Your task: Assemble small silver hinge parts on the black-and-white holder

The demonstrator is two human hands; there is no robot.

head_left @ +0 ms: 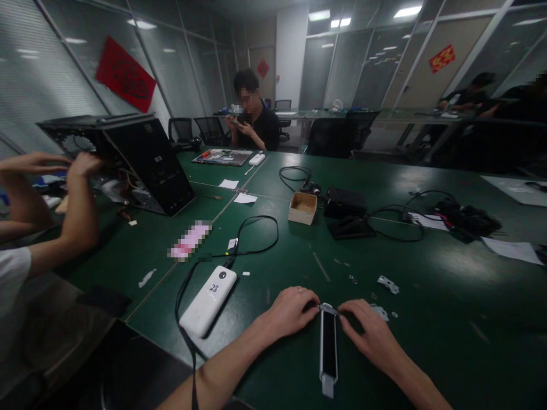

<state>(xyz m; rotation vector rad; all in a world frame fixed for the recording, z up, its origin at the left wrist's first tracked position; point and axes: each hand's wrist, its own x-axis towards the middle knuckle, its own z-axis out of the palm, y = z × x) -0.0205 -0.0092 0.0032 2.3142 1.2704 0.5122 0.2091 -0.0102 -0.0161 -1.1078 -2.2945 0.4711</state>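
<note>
A long, narrow piece with a silver-grey frame and a black middle (329, 344) lies on the green table, with a pale tab at its near end. My left hand (293, 310) pinches the left side of its far end between thumb and fingers. At the right side of that same end, the fingertips of my right hand (370, 330) are pressed together on it. What kind of device it is I cannot tell. Small metal plates (388, 284) and several rings lie beyond and beside my right hand. Left of my left arm rests a white power bank (209, 302) marked 28, with a black cable attached.
A small cardboard box (302, 208) stands near black devices (345, 203) and tangled cables. On the left, a person's arms (79, 199) reach into a black computer tower (147, 165). Another person (256, 119) sits across the table (277, 273). A pink blurred item (190, 240) lies left of centre.
</note>
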